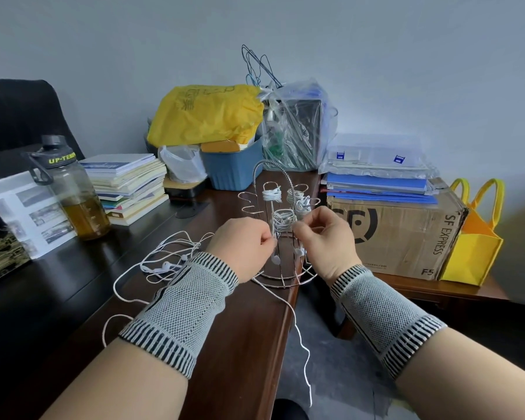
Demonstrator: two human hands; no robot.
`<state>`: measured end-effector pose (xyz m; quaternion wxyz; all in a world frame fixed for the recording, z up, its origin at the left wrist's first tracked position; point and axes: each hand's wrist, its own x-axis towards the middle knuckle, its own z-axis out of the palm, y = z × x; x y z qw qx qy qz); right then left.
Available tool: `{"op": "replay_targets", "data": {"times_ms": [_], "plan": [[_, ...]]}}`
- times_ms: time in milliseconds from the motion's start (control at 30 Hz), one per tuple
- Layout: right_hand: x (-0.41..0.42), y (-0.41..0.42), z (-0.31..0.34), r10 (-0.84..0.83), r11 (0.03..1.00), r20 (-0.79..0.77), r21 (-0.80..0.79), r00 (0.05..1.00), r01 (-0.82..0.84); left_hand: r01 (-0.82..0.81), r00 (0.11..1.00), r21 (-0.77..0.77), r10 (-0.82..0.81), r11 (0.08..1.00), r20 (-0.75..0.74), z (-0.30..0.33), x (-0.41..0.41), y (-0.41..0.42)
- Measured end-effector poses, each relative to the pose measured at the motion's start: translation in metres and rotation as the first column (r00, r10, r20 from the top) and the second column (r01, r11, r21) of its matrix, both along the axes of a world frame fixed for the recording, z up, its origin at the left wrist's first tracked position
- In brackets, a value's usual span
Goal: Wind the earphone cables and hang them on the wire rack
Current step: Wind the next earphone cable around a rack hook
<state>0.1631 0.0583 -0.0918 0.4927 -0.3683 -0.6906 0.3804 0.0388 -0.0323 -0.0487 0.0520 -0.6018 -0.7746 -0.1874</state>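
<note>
Pinching white cable with both hands at the front of the rack: my left hand has curled fingers nipping it, my right hand likewise. The coil sits on the near hook between my hands. Two more wound coils hang beyond. Loose earphones lie tangled left of my left wrist. A box stands just right of my right hand; a bottle stands well left.

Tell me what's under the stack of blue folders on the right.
The blue folders rest on a cardboard box printed SF EXPRESS. The box is closed, so its contents cannot be seen.
</note>
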Motion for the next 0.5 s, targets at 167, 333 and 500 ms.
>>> {"op": "replay_targets", "data": {"times_ms": [167, 333, 500], "plan": [[0.002, -0.009, -0.011, 0.064, 0.939, 0.116, 0.330, 0.991, -0.099, 0.076, 0.994, -0.007, -0.076, 0.997, -0.074, -0.005, 0.006, -0.006], [-0.005, -0.010, -0.018, 0.073, 0.884, 0.212, 0.439, 0.975, -0.161, 0.099, 0.984, 0.007, -0.097, 0.995, -0.151, -0.003, 0.014, -0.011], [-0.004, -0.007, -0.022, -0.016, 0.871, 0.177, 0.487, 0.984, -0.073, 0.092, 0.996, 0.041, -0.092, 0.995, -0.007, -0.001, 0.011, -0.018]]}}
